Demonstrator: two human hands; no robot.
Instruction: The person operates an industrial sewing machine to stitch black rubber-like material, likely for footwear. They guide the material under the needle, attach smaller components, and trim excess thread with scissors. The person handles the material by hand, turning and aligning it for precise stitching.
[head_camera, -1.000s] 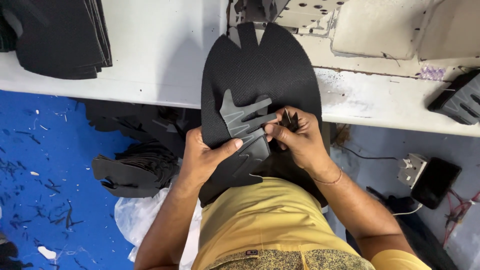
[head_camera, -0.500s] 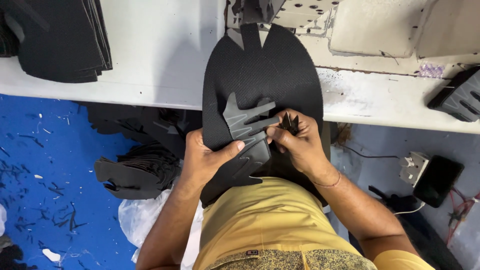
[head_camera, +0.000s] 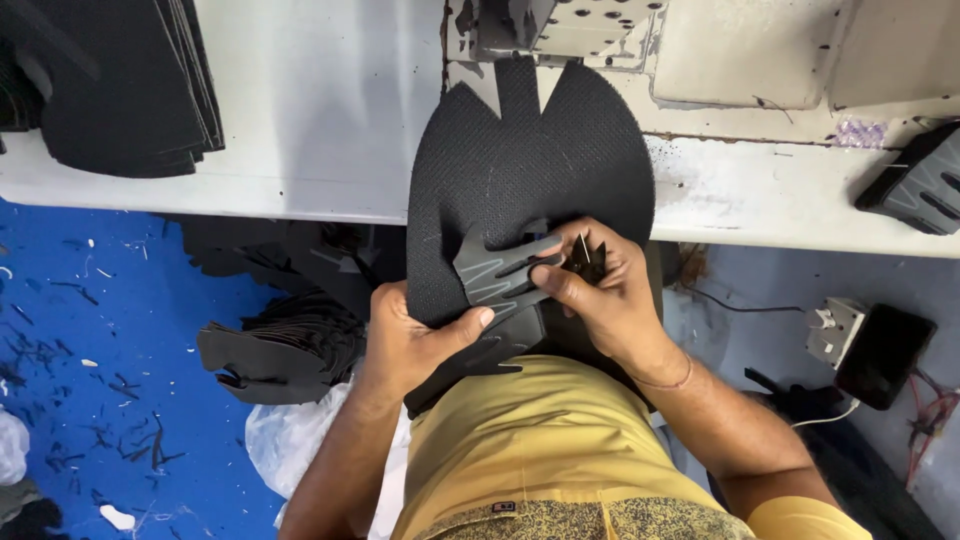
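Barely shifted, both hands' fingers pinch the grey overlay (head_camera: 500, 272) on the black upper (head_camera: 530, 160); cut-piece stack (head_camera: 275, 345) below-left.

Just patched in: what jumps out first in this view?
A big black textured fabric panel hangs over the front edge of the white table, centre frame. Both hands press a small grey cut-out piece onto it: left hand below, right hand beside. Stacks of black cut pieces sit lower left, above the blue floor.

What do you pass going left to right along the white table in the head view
Stack of black cut sheets → large black mesh piece with the grey overlay piece held on it → dark grey ribbed pieces at the far right edge.
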